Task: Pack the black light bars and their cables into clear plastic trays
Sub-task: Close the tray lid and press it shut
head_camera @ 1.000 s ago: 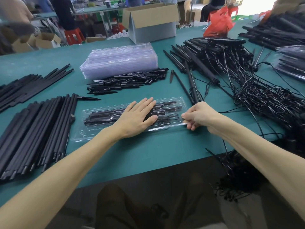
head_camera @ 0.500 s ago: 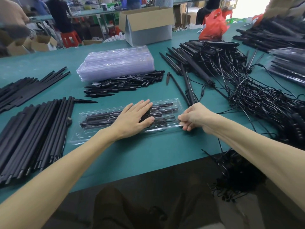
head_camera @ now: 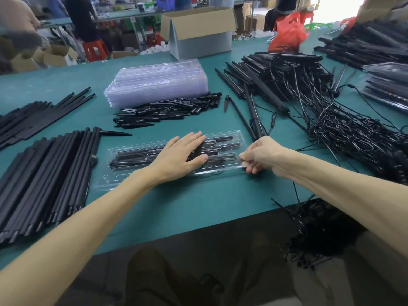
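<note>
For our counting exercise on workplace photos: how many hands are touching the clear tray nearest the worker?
2. The left hand presses flat on top of the clear tray; the right hand pinches its right end with curled fingers. None seem hidden.

Tray [head_camera: 117, 178] is showing glossy, clear plastic; light bars [head_camera: 44, 177] are looking matt black; table [head_camera: 176, 206] is showing smooth teal covering; box [head_camera: 198, 24] is looking like plain cardboard.

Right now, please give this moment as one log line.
left hand: flat on clear tray | right hand: pinches its right end | contents: light bars, cable
</note>
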The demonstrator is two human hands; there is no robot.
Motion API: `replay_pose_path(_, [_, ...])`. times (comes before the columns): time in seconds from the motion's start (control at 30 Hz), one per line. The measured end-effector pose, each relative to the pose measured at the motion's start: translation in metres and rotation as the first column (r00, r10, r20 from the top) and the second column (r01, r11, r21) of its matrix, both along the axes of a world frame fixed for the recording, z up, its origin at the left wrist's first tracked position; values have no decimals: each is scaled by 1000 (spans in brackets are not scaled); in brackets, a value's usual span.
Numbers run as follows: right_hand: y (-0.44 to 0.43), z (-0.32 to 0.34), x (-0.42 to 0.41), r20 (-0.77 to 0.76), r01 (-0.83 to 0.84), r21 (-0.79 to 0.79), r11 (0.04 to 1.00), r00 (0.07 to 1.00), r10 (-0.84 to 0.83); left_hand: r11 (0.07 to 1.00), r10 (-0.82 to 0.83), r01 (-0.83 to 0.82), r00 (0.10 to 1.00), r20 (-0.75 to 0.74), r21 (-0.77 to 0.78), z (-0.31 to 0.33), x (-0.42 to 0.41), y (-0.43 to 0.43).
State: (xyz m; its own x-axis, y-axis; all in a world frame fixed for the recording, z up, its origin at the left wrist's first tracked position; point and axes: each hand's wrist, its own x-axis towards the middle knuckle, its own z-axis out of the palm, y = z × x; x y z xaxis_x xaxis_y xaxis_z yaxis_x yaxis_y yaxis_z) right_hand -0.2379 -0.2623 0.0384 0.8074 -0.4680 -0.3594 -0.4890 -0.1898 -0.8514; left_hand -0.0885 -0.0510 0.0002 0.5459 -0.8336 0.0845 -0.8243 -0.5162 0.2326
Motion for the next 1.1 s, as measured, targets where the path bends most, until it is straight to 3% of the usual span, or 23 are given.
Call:
replay_pose_path(0.27, [0, -2, 1, 14, 26, 25, 999, 1000, -26, 1000, 8, -9, 1000, -20, -9, 1, 0, 0])
replay_pose_path(0.63, [-28, 22, 3, -137, -128, 370, 920, 972, 190, 999, -11, 10, 1000, -10, -36, 2, -4, 3])
replay_pose_path(1.1, [-17, 11, 0, -112, -46, 276, 960, 991, 80, 999, -18, 15, 997, -70, -36, 9, -2, 0])
